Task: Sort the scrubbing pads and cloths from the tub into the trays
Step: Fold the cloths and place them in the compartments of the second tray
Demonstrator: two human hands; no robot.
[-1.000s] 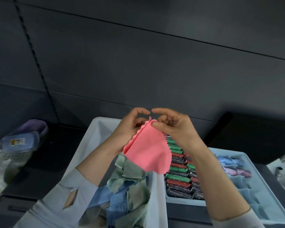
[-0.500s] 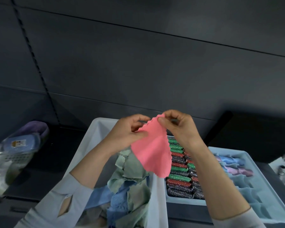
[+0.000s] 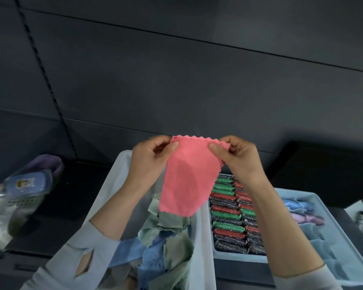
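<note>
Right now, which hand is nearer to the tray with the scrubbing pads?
The right hand. It is above the far end of the tray of scrubbing pads, pinching the pink cloth. The left hand pinches the other corner, over the tub.

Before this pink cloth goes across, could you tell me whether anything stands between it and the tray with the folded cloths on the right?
Nothing visible blocks it. Both hands, left hand and right hand, hold the pink cloth up in the air, above the tub. The cloth tray lies lower right, beyond the scrubbing pads, and is open-topped.
</note>
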